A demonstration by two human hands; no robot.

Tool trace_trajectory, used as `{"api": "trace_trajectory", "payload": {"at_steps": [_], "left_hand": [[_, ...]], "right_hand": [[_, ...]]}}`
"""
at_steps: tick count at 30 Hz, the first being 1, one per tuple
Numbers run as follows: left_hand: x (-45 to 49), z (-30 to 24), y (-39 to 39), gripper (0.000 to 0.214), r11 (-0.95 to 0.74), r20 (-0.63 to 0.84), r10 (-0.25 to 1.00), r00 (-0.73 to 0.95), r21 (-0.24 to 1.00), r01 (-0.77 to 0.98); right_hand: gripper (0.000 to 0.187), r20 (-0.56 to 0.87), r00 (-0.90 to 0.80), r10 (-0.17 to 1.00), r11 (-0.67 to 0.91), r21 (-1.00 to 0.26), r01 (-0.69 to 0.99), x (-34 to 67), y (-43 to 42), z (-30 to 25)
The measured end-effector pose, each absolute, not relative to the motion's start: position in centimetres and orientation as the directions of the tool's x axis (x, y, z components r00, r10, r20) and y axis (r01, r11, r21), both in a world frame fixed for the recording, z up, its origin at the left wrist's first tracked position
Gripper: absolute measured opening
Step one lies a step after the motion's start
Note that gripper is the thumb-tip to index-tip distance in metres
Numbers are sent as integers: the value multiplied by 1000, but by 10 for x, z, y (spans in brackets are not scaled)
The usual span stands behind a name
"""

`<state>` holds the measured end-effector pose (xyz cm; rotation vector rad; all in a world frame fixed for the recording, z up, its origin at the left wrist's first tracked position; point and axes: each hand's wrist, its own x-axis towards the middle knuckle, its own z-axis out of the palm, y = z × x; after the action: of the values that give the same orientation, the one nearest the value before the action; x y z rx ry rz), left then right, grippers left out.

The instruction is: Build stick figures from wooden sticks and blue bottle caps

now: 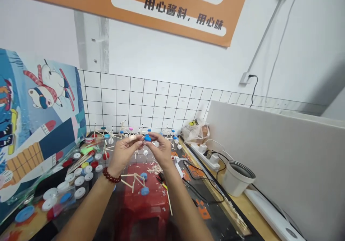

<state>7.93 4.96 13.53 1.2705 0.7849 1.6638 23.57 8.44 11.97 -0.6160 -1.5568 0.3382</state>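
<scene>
A small blue piece, probably a bottle cap, is pinched between the fingertips of both hands, held up in front of me. My left hand is closed on its left side; a pale band circles one finger and a dark red bead bracelet the wrist. From the right, my right hand also grips it with thumb and fingers. The fingers partly cover the piece. Below the hands, a frame of thin wooden sticks with two blue cap wheels lies on a red plastic stool.
Many white, blue and red caps lie at left. Behind the hands stand several stick frames with coloured caps. Wood scraps and black-handled pliers are near my right forearm. A power strip, cables and white bucket stand right.
</scene>
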Motion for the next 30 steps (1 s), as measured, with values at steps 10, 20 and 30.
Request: {"api": "trace_trajectory", "payload": {"at_steps": [10, 20, 30], "left_hand": [[69, 132, 62, 27, -492, 490, 870, -53, 860, -135], [59, 128, 65, 14, -618, 617, 787, -8, 786, -20], [62, 120, 71, 9, -698, 699, 714, -46, 715, 24]], "right_hand": [[15, 862, -156, 483, 871, -455, 183, 240, 86, 119], [15, 818, -137, 559, 829, -556, 60, 238, 85, 117], [24, 760, -122, 638, 756, -649, -84, 237, 94, 111]]}}
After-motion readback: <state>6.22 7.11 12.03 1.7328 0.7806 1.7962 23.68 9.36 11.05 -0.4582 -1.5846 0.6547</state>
